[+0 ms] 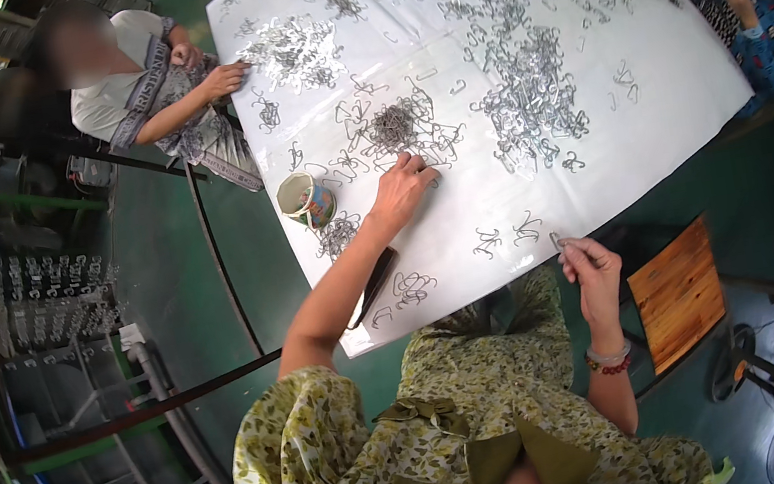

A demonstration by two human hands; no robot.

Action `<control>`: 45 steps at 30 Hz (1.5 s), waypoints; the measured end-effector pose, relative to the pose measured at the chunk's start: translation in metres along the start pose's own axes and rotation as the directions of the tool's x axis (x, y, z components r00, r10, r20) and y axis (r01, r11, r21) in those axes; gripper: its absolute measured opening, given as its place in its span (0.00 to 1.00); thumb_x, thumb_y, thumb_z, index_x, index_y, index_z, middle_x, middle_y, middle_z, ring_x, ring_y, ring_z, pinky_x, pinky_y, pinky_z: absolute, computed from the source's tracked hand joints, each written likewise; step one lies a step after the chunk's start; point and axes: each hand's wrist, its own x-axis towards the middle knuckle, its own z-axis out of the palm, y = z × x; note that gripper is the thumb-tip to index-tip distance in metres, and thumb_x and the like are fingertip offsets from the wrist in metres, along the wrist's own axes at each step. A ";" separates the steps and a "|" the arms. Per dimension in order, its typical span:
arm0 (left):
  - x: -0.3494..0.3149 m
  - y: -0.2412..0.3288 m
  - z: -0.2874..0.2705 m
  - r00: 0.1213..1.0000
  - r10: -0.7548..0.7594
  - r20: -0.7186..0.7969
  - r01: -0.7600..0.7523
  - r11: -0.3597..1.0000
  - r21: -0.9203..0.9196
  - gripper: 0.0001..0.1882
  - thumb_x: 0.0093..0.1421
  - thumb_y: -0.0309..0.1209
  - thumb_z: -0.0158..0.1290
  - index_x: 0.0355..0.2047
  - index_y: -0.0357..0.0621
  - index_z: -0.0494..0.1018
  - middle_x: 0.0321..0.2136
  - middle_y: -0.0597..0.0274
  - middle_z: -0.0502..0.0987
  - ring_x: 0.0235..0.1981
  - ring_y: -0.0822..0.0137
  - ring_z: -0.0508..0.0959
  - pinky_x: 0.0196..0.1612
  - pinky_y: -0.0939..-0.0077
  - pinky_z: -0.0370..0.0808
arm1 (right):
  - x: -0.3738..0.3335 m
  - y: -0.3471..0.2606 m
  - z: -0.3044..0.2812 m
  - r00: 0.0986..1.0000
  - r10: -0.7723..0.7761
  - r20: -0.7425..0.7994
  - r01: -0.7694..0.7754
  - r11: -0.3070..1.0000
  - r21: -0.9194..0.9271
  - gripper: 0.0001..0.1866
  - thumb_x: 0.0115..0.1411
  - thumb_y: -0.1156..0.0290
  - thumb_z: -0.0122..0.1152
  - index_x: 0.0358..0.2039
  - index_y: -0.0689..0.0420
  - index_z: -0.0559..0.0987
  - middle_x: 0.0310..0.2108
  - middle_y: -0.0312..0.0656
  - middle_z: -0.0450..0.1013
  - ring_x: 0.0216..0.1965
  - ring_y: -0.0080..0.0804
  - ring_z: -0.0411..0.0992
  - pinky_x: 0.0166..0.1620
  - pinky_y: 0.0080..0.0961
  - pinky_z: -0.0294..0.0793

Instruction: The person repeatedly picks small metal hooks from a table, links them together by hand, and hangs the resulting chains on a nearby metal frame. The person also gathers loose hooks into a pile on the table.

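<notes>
My left hand (402, 189) reaches across the white table (634, 137), its fingers bent and closed at the near edge of a loose pile of dark wire hooks (392, 127). What those fingers grip, if anything, is hidden. Beyond the table's near edge, my right hand (592, 260) pinches a small metal hook (556, 241) between thumb and fingertips. Small groups of hooks (527, 228) lie on the tabletop just left of it. Beside my left forearm stands a paper cup (307, 200), with another cluster of hooks (339, 236) near it.
Larger heaps of shiny hooks (531, 97) spread over the table's middle and far side. A dark phone-like object (374, 285) lies under my left forearm. One person (150, 87) works at the left edge, others at the far right. A wooden stool (679, 297) stands to my right.
</notes>
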 end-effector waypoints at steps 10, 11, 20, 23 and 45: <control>-0.021 0.078 0.008 0.968 -0.245 -0.059 0.209 0.910 -0.358 0.07 0.63 0.28 0.50 0.36 0.35 0.72 0.34 0.46 0.76 0.39 0.48 0.76 0.40 0.59 0.75 | -0.063 0.034 0.003 0.997 -0.080 -0.008 0.080 0.996 0.042 0.06 0.60 0.77 0.61 0.35 0.67 0.81 0.27 0.39 0.77 0.24 0.17 0.68 0.27 0.15 0.66; -0.029 0.092 0.004 0.966 -0.244 -0.080 0.183 0.874 -0.450 0.08 0.63 0.28 0.51 0.37 0.35 0.73 0.34 0.45 0.77 0.38 0.48 0.77 0.41 0.59 0.75 | -0.066 0.034 0.006 0.995 -0.099 -0.011 0.099 0.995 -0.020 0.06 0.60 0.76 0.61 0.35 0.66 0.81 0.28 0.40 0.78 0.24 0.17 0.69 0.27 0.15 0.67; -0.081 0.202 -0.069 0.964 -0.186 0.188 0.172 -0.101 -0.980 0.08 0.66 0.28 0.51 0.39 0.34 0.71 0.35 0.57 0.78 0.35 0.72 0.76 0.40 0.75 0.75 | -0.084 0.052 0.014 0.977 -0.212 -0.006 0.211 0.977 -0.014 0.07 0.60 0.75 0.63 0.36 0.65 0.80 0.30 0.39 0.79 0.27 0.18 0.72 0.29 0.13 0.67; -0.092 0.214 -0.062 0.963 -0.207 0.171 0.181 0.032 -0.983 0.09 0.65 0.30 0.54 0.39 0.35 0.73 0.41 0.57 0.78 0.42 0.71 0.75 0.49 0.74 0.72 | -0.096 0.059 0.016 0.968 -0.247 -0.051 0.247 0.969 -0.019 0.07 0.60 0.76 0.63 0.37 0.66 0.80 0.30 0.41 0.79 0.28 0.19 0.74 0.32 0.15 0.71; -0.056 0.240 -0.037 0.952 -0.287 0.107 0.153 0.142 -0.978 0.04 0.65 0.23 0.52 0.37 0.34 0.73 0.35 0.56 0.79 0.41 0.69 0.77 0.48 0.74 0.74 | 0.115 0.026 -0.069 0.770 -0.616 0.166 0.454 0.347 -0.821 0.09 0.55 0.75 0.62 0.38 0.58 0.83 0.28 0.44 0.73 0.32 0.44 0.70 0.39 0.35 0.72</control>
